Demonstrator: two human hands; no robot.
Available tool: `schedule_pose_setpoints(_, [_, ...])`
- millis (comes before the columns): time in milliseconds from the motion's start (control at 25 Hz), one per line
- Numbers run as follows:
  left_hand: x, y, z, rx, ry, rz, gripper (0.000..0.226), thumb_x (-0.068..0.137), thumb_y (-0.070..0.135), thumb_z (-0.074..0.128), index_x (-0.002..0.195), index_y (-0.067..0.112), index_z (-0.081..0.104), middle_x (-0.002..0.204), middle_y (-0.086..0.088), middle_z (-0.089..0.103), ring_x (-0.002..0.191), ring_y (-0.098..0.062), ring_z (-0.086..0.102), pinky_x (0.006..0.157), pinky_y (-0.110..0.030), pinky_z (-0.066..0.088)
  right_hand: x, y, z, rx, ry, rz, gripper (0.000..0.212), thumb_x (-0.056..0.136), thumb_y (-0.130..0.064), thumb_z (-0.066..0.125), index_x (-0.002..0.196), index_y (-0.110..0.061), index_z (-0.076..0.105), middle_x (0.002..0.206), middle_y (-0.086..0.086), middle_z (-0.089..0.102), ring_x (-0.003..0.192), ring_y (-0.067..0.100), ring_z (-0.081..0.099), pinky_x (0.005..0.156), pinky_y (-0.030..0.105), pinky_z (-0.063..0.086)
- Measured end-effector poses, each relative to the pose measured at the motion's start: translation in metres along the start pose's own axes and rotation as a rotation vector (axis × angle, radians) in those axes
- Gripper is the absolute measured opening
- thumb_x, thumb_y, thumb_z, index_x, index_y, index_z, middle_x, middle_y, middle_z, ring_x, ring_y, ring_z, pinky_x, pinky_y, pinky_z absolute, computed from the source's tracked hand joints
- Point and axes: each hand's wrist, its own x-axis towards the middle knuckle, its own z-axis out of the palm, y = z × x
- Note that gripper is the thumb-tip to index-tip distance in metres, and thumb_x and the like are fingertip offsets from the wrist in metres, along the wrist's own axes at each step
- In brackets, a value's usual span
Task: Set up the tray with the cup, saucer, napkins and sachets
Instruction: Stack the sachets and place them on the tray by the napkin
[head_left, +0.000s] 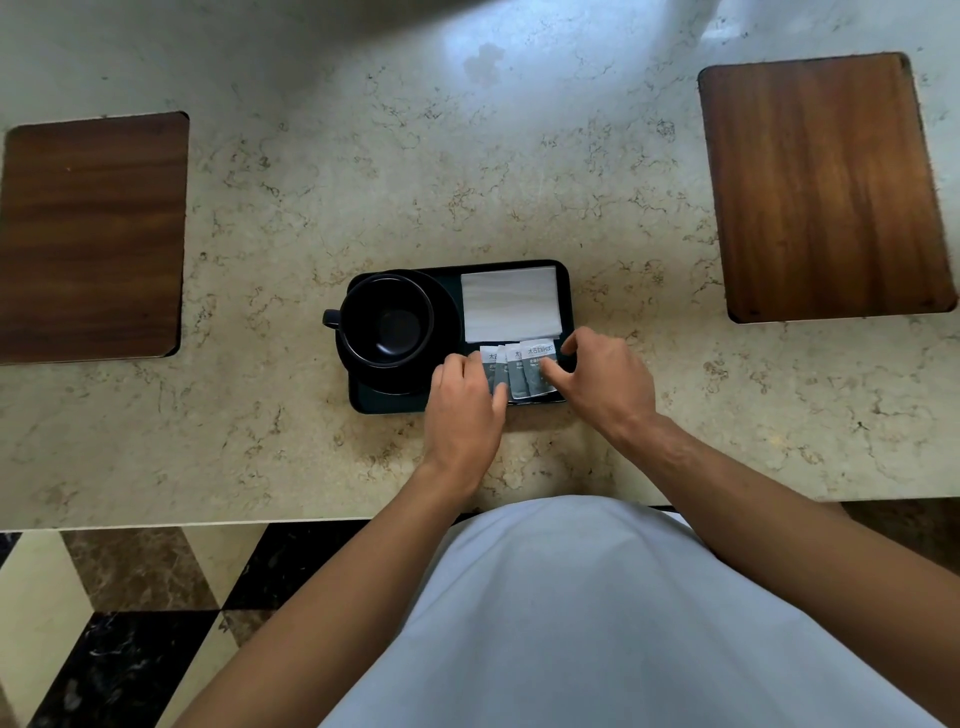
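Observation:
A black tray (395, 406) lies on the marble counter in front of me. On its left half a black cup (385, 321) stands on a black saucer (448, 317), handle pointing left. White napkins (510, 303) fill the tray's far right part. Several grey-and-white sachets (522, 370) overlap in a row at the near right. My left hand (464, 411) touches the row's left end with its fingertips. My right hand (602, 382) presses a finger on the rightmost sachet, thumb by the tray's right rim.
Two dark wooden boards lie flat on the counter, one at the far left (93, 236) and one at the far right (823, 187). The counter's near edge (208, 522) runs just below my wrists, with a patterned floor beneath.

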Motion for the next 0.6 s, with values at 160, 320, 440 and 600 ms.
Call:
schedule_pose_setpoints(160, [-0.004, -0.007, -0.001, 0.043, 0.097, 0.225, 0.031, 0.092, 0.013, 0.071, 0.121, 0.001, 0.069, 0.117, -0.015, 0.063, 0.106, -0.028, 0.058, 0.088, -0.039, 0.057, -0.005, 0.002, 0.002, 0.043, -0.033, -0.21, 0.034, 0.094, -0.034, 0.068, 0.122, -0.017, 0.061, 0.112, 0.005, 0.062, 0.096, 0.021, 0.06, 0.075, 0.037, 0.054])
schedule_pose_setpoints(320, [-0.004, -0.007, 0.001, 0.108, 0.029, 0.357, 0.025, 0.096, 0.008, 0.067, 0.12, 0.002, 0.07, 0.122, -0.018, 0.064, 0.109, -0.031, 0.059, 0.085, -0.04, 0.058, -0.005, -0.003, 0.007, 0.052, -0.073, -0.315, 0.039, 0.095, -0.027, 0.069, 0.133, -0.02, 0.062, 0.117, 0.007, 0.059, 0.103, 0.022, 0.06, 0.081, 0.037, 0.057])
schedule_pose_setpoints(440, [-0.002, -0.006, 0.002, 0.103, -0.036, 0.333, 0.025, 0.099, 0.011, 0.063, 0.122, 0.003, 0.069, 0.122, -0.017, 0.062, 0.107, -0.029, 0.059, 0.082, -0.042, 0.058, -0.006, -0.005, 0.011, 0.045, -0.104, -0.317, 0.039, 0.095, -0.027, 0.069, 0.133, -0.02, 0.064, 0.122, 0.007, 0.06, 0.108, 0.023, 0.061, 0.087, 0.035, 0.055])
schedule_pose_setpoints(600, [-0.002, -0.004, 0.003, 0.113, -0.059, 0.309, 0.026, 0.1, 0.014, 0.062, 0.123, 0.004, 0.069, 0.122, -0.015, 0.06, 0.108, -0.027, 0.057, 0.084, -0.041, 0.057, -0.005, -0.003, 0.013, 0.04, -0.108, -0.279, 0.039, 0.094, -0.027, 0.07, 0.132, -0.018, 0.062, 0.124, 0.007, 0.059, 0.107, 0.023, 0.061, 0.083, 0.032, 0.051])
